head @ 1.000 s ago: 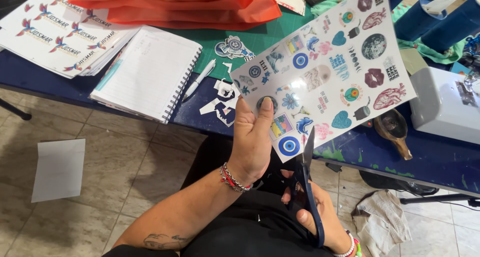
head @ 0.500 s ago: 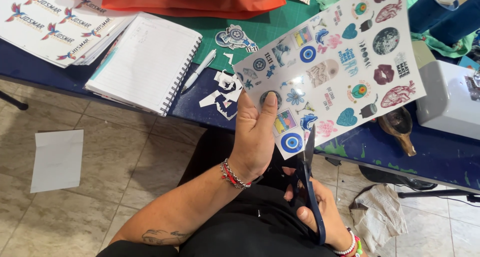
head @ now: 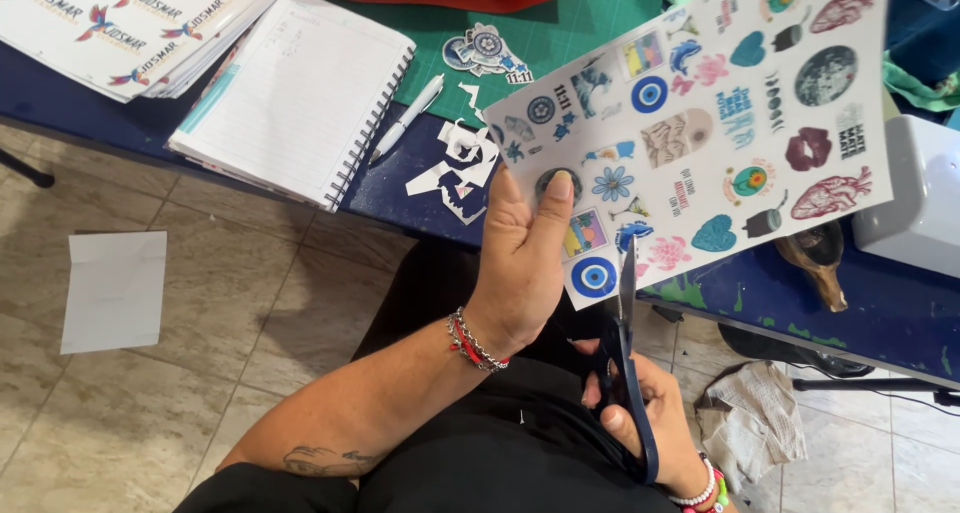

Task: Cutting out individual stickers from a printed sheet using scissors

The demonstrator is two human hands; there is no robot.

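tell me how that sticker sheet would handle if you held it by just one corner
The sticker sheet would probably droop: it is thin, and the left hand pinches only its lower edge. It looks light and likely a bit slick, being glossy. It should tear or crease easily, since the scissors already bite into its edge.

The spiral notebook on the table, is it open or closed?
Open. The spiral notebook lies flat and shows a lined white page, with its wire binding along the right edge, beside a white pen.

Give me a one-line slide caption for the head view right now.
Left hand holds a printed sticker sheet while the right hand cuts into its lower edge with blue-handled scissors beside a blue table.
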